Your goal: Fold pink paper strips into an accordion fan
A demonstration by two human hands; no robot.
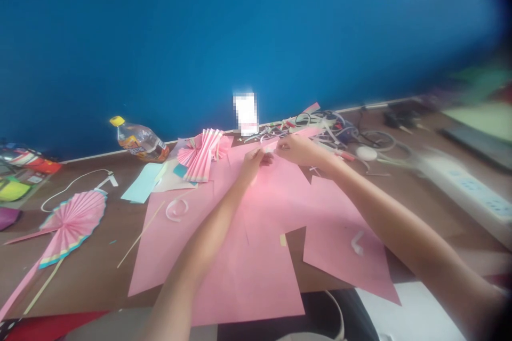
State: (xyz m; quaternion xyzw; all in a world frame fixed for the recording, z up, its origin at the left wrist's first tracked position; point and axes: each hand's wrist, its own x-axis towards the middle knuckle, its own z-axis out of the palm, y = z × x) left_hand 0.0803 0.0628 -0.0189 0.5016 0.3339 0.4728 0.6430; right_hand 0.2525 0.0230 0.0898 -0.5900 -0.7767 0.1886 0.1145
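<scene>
Both arms reach out over large pink paper sheets (pixel 248 272) spread on the brown table. At the far edge of the paper, my left hand (pixel 256 164) is closed with fingertips pinched together. Just to its right, my right hand (pixel 294 149) is closed in a pinch too, its fingers close to those of the left. A small whitish strip (pixel 269 151) shows between the two hands; its kind is too blurred to tell. Left of my hands lies a pleated pink paper fan (pixel 203 155). A white curled strip (pixel 176 210) rests on the paper nearer to me.
A finished-looking pink fan (pixel 76 218) with blue-yellow edging lies at left. A tilted bottle (pixel 142 141) with a yellow cap leans by the blue wall, near light-blue paper (pixel 142 183). Paper scraps and cables (pixel 332 125) pile at the back; a white power strip (pixel 468 186) is right.
</scene>
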